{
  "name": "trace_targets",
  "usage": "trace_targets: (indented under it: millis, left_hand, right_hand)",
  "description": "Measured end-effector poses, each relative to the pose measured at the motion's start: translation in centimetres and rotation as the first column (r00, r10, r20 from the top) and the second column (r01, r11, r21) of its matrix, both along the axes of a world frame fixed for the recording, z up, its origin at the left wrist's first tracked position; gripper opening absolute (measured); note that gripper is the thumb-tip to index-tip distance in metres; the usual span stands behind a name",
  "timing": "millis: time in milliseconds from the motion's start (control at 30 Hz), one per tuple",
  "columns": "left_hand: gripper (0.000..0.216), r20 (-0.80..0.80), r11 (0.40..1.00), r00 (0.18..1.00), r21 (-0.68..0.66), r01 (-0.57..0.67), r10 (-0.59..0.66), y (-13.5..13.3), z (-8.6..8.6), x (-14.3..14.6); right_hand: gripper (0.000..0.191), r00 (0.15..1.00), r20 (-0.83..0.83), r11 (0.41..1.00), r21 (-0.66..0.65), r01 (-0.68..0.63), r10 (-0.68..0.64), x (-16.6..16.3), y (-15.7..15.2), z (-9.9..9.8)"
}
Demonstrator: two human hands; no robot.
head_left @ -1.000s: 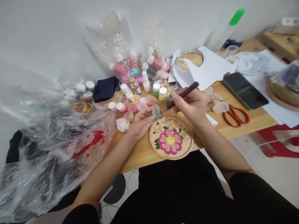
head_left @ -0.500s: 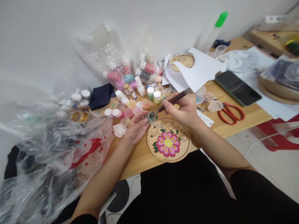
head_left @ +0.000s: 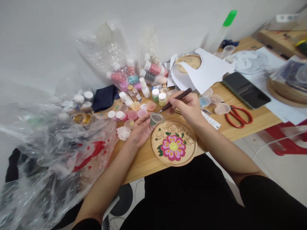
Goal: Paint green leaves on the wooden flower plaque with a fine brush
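Note:
My left hand [head_left: 142, 130] pinches a small clear plastic cup [head_left: 156, 118] with dark green stuff inside, held above the left rim of a round wooden plaque. In my right hand [head_left: 183, 105] is a thin tool with a dark brown handle [head_left: 176, 99], gripped like a pen. Its thin tip points down-left at the cup's rim; whether it touches cannot be made out. The round wooden plaque [head_left: 155, 149] lies near the table's front edge. It bears a pink flower [head_left: 173, 147] with a yellow centre, green leaves and gold outlines of uncoloured shapes.
Behind my hands stand several small cups and white-capped jars [head_left: 162, 98]. Plastic bags [head_left: 103, 48] lean on the wall, and more plastic sheeting [head_left: 59, 159] covers the left. To the right lie red-handled scissors [head_left: 238, 117], a phone [head_left: 247, 90] and white papers [head_left: 203, 70].
The tool has drawn back from inside the cup to about its rim, its handle now lying flatter. The cup has tipped, its opening turned differently.

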State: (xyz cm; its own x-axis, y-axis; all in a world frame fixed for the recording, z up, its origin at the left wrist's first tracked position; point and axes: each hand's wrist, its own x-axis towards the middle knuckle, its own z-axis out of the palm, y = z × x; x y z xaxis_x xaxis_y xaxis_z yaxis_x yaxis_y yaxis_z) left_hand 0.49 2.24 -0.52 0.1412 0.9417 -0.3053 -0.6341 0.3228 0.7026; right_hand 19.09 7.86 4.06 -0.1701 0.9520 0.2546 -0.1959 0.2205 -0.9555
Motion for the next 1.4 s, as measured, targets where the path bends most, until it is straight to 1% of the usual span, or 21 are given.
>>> trace_targets:
  millis: [200, 300, 467, 600, 800, 1000, 1200, 1300, 1400]
  left_hand:
    - [0.019, 0.024, 1.000, 1.000, -0.010, 0.014, -0.013, 0.0, 0.2, 0.1]
    - [0.016, 0.018, 0.999, 1.000, -0.032, 0.001, -0.001, -0.1, 0.4, 0.1]
    - [0.007, 0.070, 0.999, 0.998, -0.038, 0.014, -0.011, 0.0, 0.8, 0.2]
    - [0.011, 0.076, 0.997, 0.997, -0.074, 0.018, -0.013, 0.2, 1.1, 0.2]
    - [0.019, 0.078, 0.994, 0.997, -0.110, 0.015, -0.006, 0.3, 1.3, 0.4]
    - [0.016, 0.082, 0.992, 0.996, -0.124, 0.028, -0.018, 0.3, 1.5, 0.6]
    - [0.011, 0.058, 0.991, 0.998, -0.130, 0.030, -0.023, 0.2, 1.1, 0.4]
    - [0.007, 0.034, 0.991, 0.999, -0.126, 0.033, -0.029, 0.2, 1.0, 0.3]
    - [0.009, 0.027, 0.992, 0.999, -0.125, 0.036, -0.033, 0.2, 1.0, 0.3]
  right_hand:
    - [0.012, 0.997, -0.076, 0.976, -0.212, -0.047, 0.032, -0.3, 0.4, 0.1]
    - [0.012, 0.994, -0.101, 0.960, -0.274, -0.061, 0.034, -0.4, 0.5, 0.0]
    - [0.014, 0.987, -0.136, 0.943, -0.331, 0.032, -0.081, -0.3, 0.8, -0.3]
    - [0.014, 0.980, -0.153, 0.931, -0.358, 0.068, -0.130, 0.0, 1.1, -0.3]
    - [0.015, 0.981, -0.153, 0.932, -0.358, 0.055, -0.117, 0.0, 1.1, -0.2]
    - [0.017, 0.982, -0.133, 0.938, -0.336, 0.081, -0.132, 0.2, 1.3, -0.3]
    - [0.016, 0.984, -0.110, 0.933, -0.347, 0.092, -0.138, 0.2, 1.3, -0.5]
    - [0.018, 0.987, -0.092, 0.935, -0.343, 0.090, -0.129, 0.2, 1.2, -0.5]
    - [0.021, 0.988, -0.078, 0.936, -0.340, 0.097, -0.131, 0.1, 1.2, -0.5]
